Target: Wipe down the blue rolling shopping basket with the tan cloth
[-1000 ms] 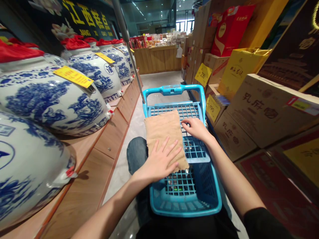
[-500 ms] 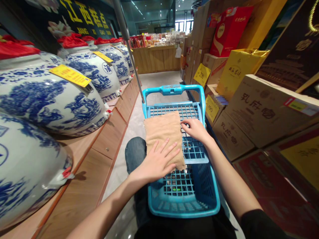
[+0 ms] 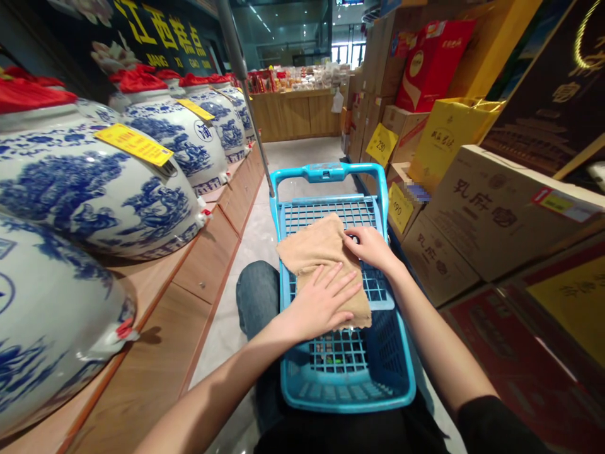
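Note:
A tan cloth (image 3: 312, 243) lies across the slotted flap of a blue plastic shopping basket (image 3: 347, 403), wrinkled in the middle and with its upper left corner sticking out to the left. My left hand (image 3: 326, 299) rests flat on the lower part of the cloth, fingers spread. At the cloth's upper right edge, my right hand (image 3: 371, 246) has thumb and forefinger bent together on the fabric; the fingertips are partly hidden. The basket stands between my knees, its handle frame on the far side. Below the flap the lower grid shows.
Blue-and-white porcelain jars (image 3: 94, 183) with red cloth tops line a wooden ledge (image 3: 189, 284) on the left. Stacked cartons (image 3: 496, 208) and a yellow bag (image 3: 447, 139) rise close on the right. A counter with goods (image 3: 297, 113) stands ahead. A metal pole (image 3: 250, 107) slants up from the basket.
My left hand has slid right over the flap, dragging the lower part of the cloth with it. The cloth has gone from smooth to wrinkled and skewed. My right hand stays nearly in place.

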Available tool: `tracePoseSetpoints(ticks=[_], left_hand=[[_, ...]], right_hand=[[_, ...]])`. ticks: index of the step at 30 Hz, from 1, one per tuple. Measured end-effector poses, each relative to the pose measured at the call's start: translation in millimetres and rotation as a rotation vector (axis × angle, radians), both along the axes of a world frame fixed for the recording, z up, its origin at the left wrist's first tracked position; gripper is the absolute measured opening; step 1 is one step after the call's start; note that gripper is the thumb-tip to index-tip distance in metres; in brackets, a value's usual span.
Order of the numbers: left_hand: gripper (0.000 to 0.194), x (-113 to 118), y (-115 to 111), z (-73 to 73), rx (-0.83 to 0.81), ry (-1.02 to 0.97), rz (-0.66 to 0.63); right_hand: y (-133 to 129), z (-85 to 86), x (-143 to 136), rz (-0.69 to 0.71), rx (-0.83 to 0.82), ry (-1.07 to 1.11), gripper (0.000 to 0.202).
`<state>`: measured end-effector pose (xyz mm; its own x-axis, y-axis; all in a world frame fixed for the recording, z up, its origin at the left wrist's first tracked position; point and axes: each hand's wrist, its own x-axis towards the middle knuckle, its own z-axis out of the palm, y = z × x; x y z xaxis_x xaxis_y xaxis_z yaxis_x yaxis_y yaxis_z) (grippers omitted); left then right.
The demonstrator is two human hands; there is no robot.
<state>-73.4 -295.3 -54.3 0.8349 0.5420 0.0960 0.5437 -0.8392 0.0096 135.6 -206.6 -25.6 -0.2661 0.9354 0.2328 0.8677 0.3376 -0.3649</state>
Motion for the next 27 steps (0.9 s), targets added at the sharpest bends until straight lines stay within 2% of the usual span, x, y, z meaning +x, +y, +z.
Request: tracePoseSetpoints(ticks=[7,10,13,21,24,27], left_hand=[[0.068,-30.2,1.8,1.9,0.031,0.006,0.01],[0.067,-33.2,0.6,2.9,0.042,0.008,0.017],[0.068,-20.9,-0.5,3.1,0.055,0.024,0.009],[0.067,42.2,4.0,4.8,0.089,0.043,-0.158],[0.066,44.8,7.4,3.0,0.092,0.023,-0.187],[0.069,25.1,8.9,0.7,0.1,0.009,-0.172]], right_hand=[[3.9,3.6,4.5,0.043,-0.047,-0.016,0.038],[5.9,5.6,4.4,0.042,-0.065,-0.037,0.04],[6.0,7.7,2.6,0.0,-0.083,-0.062,0.045],[4.2,13.2,1.6,-0.056,-0.098,-0.08,0.056],[3.1,15.4,3.4,-0.058,-0.115,-0.062,0.057],[2.7,16.8,5.0,-0.039,-0.142,-0.031,0.059]])
